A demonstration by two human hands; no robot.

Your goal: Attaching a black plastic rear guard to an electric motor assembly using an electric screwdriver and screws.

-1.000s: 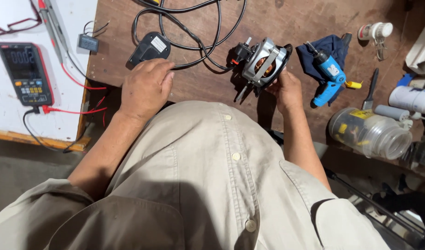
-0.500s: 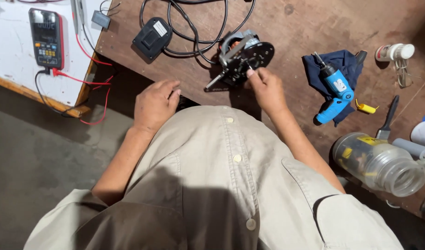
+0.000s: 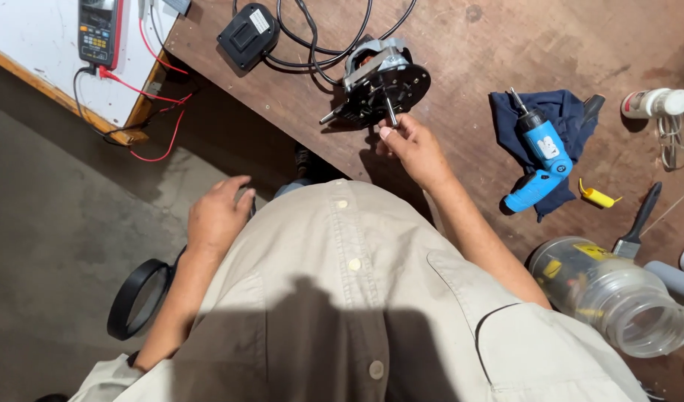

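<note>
While the right hand pinches the steel shaft of the black-and-silver electric motor lying at the brown workbench's near edge, turning it slowly seems wisest, since the left hand hangs loosely curled and empty off the bench.

The black-and-silver motor lay tilted at twelve o'clock on the wooden bench, its shaft pointing toward me.
</note>
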